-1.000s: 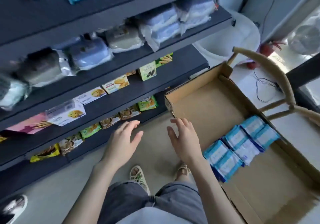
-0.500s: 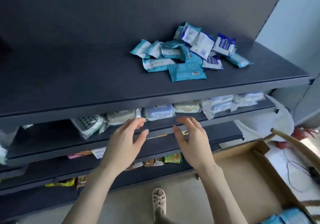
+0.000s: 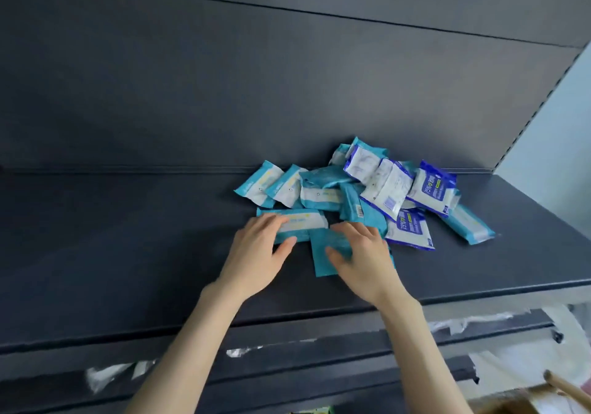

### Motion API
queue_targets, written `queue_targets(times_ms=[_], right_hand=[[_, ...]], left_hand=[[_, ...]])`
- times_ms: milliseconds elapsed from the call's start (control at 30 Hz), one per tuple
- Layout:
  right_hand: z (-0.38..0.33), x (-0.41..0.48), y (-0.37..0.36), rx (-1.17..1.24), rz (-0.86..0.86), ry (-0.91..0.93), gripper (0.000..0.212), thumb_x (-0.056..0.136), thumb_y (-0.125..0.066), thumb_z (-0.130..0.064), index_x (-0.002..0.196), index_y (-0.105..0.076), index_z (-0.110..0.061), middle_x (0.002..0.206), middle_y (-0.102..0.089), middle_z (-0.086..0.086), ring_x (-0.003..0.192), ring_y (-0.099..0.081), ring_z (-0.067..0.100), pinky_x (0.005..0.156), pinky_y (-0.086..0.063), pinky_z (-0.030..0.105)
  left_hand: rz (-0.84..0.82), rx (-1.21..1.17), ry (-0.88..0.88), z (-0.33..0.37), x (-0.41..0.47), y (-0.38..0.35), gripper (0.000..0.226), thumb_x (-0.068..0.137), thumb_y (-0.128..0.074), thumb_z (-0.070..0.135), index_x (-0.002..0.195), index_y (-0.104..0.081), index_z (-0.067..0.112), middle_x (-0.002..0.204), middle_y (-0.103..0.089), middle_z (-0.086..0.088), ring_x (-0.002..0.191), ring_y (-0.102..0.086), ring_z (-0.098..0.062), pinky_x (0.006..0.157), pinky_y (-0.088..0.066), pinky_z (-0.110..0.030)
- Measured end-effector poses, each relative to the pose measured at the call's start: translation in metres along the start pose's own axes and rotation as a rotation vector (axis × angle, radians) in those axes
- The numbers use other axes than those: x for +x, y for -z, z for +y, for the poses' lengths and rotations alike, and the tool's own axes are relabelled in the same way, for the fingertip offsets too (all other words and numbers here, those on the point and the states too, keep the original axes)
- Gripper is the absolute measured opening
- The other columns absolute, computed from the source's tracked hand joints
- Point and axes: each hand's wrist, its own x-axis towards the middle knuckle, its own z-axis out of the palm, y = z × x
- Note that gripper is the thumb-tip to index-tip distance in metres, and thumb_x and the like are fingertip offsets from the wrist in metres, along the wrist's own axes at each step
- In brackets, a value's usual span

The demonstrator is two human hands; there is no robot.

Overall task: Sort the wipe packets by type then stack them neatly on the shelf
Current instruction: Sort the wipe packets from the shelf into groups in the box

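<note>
A loose pile of wipe packets (image 3: pixel 323 178) lies on the dark top shelf (image 3: pixel 128 237), right of its middle. Teal-and-white packets fill the pile's left and front. Dark-blue-and-white packets (image 3: pixel 432 188) lie at the right. My left hand (image 3: pixel 256 253) holds the left end of a long teal-and-white packet (image 3: pixel 303 223) at the pile's front, fingers on top and thumb at its near edge. Beside it, my right hand (image 3: pixel 363 255) rests with fingers and thumb on a flat teal packet (image 3: pixel 321 258).
The shelf's back panel (image 3: pixel 287 77) rises right behind the pile. One teal packet (image 3: pixel 470 225) lies apart at the far right. Lower shelves (image 3: pixel 319 346) with plastic-wrapped goods show below the front edge. A wooden chair arm (image 3: pixel 566 388) shows at the bottom right.
The view has risen from the floor box and lower shelves to the top shelf. Both hands have moved up from open air onto the front packets of the pile.
</note>
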Motion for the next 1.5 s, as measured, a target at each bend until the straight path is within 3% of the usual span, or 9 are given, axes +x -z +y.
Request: queue_targets(times_ms=[233,500,600,800,933,1033,1167,1333,1500], right_hand=[[0.028,0.025,0.017,-0.023,-0.263,0.040,0.067,0.080,-0.069,-0.038,0.140,-0.040,-0.029,0.135,-0.039,-0.014,0.130,-0.017,0.011,0.108,0.000,0.029],[0.018,0.046,0.012,0.105,-0.163,-0.053,0.056,0.071,-0.080,-0.040,0.119,-0.055,-0.023,0.106,-0.052,-0.008,0.097,-0.051,0.016,0.080,-0.037,0.027],[0.013,0.053,0.007,0.160,-0.115,-0.055,0.055,0.074,-0.078,-0.041,0.119,-0.053,-0.022,0.098,-0.060,-0.004,0.088,-0.056,0.020,0.077,-0.045,0.034],[-0.004,0.087,-0.007,0.429,0.031,-0.102,0.041,0.088,-0.066,-0.025,0.126,-0.052,-0.015,0.107,-0.059,-0.002,0.095,-0.055,0.016,0.080,-0.040,0.024],[-0.014,0.138,-0.026,0.530,0.085,-0.227,0.015,0.090,-0.061,-0.021,0.096,-0.055,-0.008,0.102,-0.060,0.009,0.090,-0.057,0.027,0.074,-0.042,0.031],[-0.021,0.160,-0.039,0.415,0.139,-0.261,0.019,0.093,-0.056,-0.016,0.090,-0.040,-0.007,0.099,-0.050,0.013,0.085,-0.045,0.025,0.066,-0.025,0.025],[-0.026,0.162,-0.055,0.252,0.118,-0.277,0.021,0.097,-0.047,-0.023,0.091,-0.034,-0.008,0.102,-0.057,0.018,0.095,-0.047,0.036,0.067,-0.026,0.034],[-0.035,0.162,-0.068,0.183,0.064,-0.248,0.024,0.101,-0.039,-0.027,0.098,-0.041,-0.004,0.104,-0.059,0.015,0.102,-0.039,0.033,0.085,-0.030,0.040],[-0.035,0.161,-0.068,0.337,-0.006,-0.224,0.018,0.100,-0.041,-0.025,0.094,-0.038,-0.009,0.087,-0.054,0.005,0.108,-0.036,0.028,0.080,-0.031,0.035]], left_hand=[[-0.228,0.247,0.077,-0.008,0.044,-0.011,0.055,0.097,-0.034,0.051,0.144,-0.030,0.024,0.146,-0.032,0.008,0.133,-0.027,-0.015,0.103,-0.024,-0.036],[-0.375,0.181,0.169,-0.018,0.059,0.005,0.077,0.079,-0.058,0.064,0.141,-0.038,0.023,0.128,-0.037,0.006,0.122,-0.038,-0.016,0.100,-0.024,-0.033],[-0.449,0.238,0.146,-0.023,0.064,0.017,0.066,0.068,-0.064,0.070,0.116,-0.048,0.028,0.112,-0.041,0.011,0.112,-0.035,-0.011,0.094,-0.028,-0.032],[-0.268,-0.270,0.373,-0.049,0.072,0.037,0.054,0.069,-0.081,0.033,0.108,-0.046,0.019,0.103,-0.059,0.007,0.093,-0.059,-0.010,0.080,-0.050,-0.030],[-0.141,-0.350,0.406,-0.064,0.108,0.038,0.033,0.073,-0.074,0.042,0.090,-0.058,0.019,0.094,-0.063,0.003,0.086,-0.061,-0.011,0.077,-0.050,-0.025],[-0.188,-0.347,0.437,-0.072,0.134,0.026,0.054,0.063,-0.065,0.062,0.101,-0.061,0.023,0.112,-0.056,-0.004,0.101,-0.059,-0.019,0.088,-0.051,-0.041],[-0.171,-0.507,0.539,-0.070,0.150,0.019,0.046,0.076,-0.074,0.041,0.105,-0.051,0.013,0.109,-0.057,-0.003,0.095,-0.060,-0.014,0.073,-0.049,-0.028],[-0.203,-0.728,0.579,-0.076,0.154,0.021,0.031,0.072,-0.082,0.019,0.098,-0.067,0.009,0.094,-0.073,-0.003,0.088,-0.070,-0.017,0.088,-0.055,-0.041],[-0.231,-0.916,0.569,-0.067,0.151,0.019,0.025,0.077,-0.076,0.009,0.101,-0.067,0.011,0.096,-0.074,-0.004,0.087,-0.071,-0.018,0.081,-0.057,-0.038]])
